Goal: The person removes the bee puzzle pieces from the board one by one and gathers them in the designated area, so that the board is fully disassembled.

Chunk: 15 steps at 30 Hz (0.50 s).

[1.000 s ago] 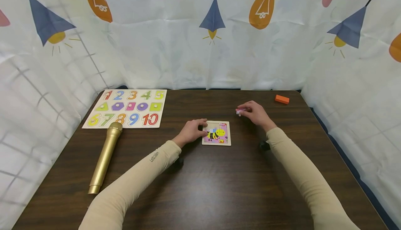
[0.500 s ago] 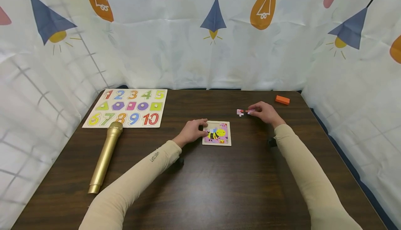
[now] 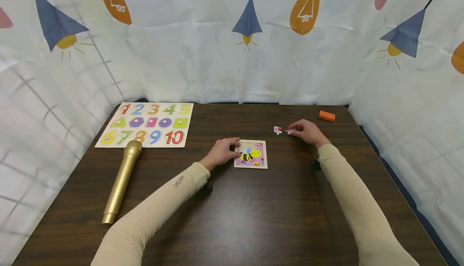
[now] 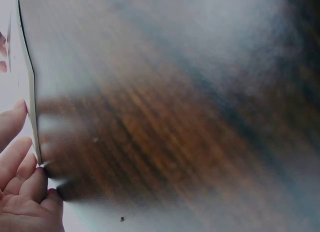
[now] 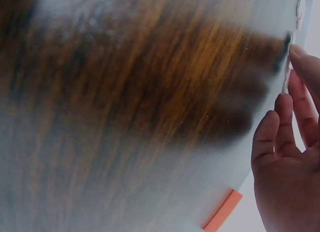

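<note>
"Where was your left hand?"

"My left hand (image 3: 219, 151) rested at the left edge of a small square puzzle board with a pale wooden rim and a yellow-and-black bee on pink (image 3: 251, 167). Its thumb and forefinger stood apart, the forefinger by the board's far left corner and the thumb lower down that side, over the picture. The board lay flat near the middle of the dark brown wood-grain tabletop (image 3: 232, 217)."

"And the right?"

"My right hand (image 3: 304, 131) was nearly closed at the tips, pinching a small pink jigsaw piece with a touch of red (image 3: 288, 131) between thumb and fingers. That was beyond the board, towards the tabletop's far right corner. I couldn't tell whether the piece touched the wood."

"Anything beside it?"

"A second pink-and-red jigsaw piece (image 3: 277, 129) lay loose just to its left, slightly apart. Closer to the far right corner sat a bright orange rectangular block (image 3: 327, 115)."

"What about the other side?"

"A large cream board of coloured numbers and shapes (image 3: 161, 113) filled the far left corner. A gold microphone (image 3: 121, 183) lay slanting towards the near edge, its head at that board's near side. Past the far edge hung a white curtain printed with lamps and bulbs (image 3: 217, 56)."
</note>
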Available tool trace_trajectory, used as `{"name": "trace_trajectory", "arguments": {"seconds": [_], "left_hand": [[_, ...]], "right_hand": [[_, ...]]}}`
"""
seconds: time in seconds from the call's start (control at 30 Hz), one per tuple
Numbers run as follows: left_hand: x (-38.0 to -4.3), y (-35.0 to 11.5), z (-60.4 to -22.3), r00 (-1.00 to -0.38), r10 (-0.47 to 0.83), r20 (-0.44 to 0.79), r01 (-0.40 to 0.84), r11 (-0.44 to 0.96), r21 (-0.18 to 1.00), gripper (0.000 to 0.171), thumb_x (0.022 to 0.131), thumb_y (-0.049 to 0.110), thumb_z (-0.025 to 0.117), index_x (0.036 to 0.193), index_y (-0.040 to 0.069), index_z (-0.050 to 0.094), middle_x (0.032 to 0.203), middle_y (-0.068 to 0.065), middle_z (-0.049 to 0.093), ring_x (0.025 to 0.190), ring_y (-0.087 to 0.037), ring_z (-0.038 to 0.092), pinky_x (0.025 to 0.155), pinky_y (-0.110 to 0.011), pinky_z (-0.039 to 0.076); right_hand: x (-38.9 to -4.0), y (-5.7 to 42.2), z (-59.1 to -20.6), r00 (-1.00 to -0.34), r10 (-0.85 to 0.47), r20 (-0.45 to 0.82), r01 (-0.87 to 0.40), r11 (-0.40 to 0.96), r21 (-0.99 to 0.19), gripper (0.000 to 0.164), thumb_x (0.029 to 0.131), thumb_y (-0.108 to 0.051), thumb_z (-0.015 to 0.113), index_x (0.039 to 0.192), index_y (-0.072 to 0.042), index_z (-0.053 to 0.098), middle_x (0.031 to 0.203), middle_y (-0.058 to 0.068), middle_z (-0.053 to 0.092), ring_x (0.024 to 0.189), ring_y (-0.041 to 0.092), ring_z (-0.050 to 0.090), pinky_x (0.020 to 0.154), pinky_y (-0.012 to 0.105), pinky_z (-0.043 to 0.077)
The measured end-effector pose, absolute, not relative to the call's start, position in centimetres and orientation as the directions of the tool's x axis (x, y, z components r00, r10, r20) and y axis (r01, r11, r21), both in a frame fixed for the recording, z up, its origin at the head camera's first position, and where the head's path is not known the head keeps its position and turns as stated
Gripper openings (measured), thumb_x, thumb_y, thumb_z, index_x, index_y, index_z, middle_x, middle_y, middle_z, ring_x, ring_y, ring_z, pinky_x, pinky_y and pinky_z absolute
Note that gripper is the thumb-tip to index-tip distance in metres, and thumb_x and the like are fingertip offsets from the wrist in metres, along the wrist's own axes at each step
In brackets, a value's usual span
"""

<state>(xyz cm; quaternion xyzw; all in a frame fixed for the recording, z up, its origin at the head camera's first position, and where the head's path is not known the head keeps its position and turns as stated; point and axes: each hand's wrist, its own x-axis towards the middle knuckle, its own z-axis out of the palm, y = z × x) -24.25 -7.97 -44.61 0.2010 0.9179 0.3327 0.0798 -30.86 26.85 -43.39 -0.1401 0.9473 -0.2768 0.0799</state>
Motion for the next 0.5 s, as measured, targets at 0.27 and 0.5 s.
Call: {"name": "trace_trajectory", "arguments": {"seconds": [0.27, 0.5], "left_hand": [[-24.3, -8.05, -44.52, -0.903, 0.43, -0.013, 0.324, 0.698, 0.639, 0.039, 0.086, 0.014, 0.074, 0.122, 0.0, 0.067, 0.14, -0.01, 0.055, 0.132, -0.028, 0.049, 0.11, -0.042, 0.035], [-24.36, -7.99, -44.56, -0.9, 0.435, -0.005, 0.334, 0.698, 0.634, 0.039, 0.086, 0.015, 0.075, 0.121, 0.0, 0.068, 0.14, -0.01, 0.055, 0.132, -0.029, 0.049, 0.11, -0.043, 0.035]], "right_hand": [[-30.96, 26.88, -43.55, -0.948, -0.305, -0.096, -0.207, 0.815, -0.541, 0.029, 0.098, -0.017, 0.061, 0.122, 0.0, 0.065, 0.124, 0.021, 0.056, 0.114, 0.037, 0.05, 0.101, 0.056, 0.038], [-31.22, 26.96, -43.56, -0.95, -0.292, -0.111, -0.191, 0.824, -0.534, 0.035, 0.097, -0.022, 0.062, 0.126, -0.001, 0.064, 0.123, 0.02, 0.056, 0.105, 0.034, 0.049, 0.095, 0.054, 0.04]]}}
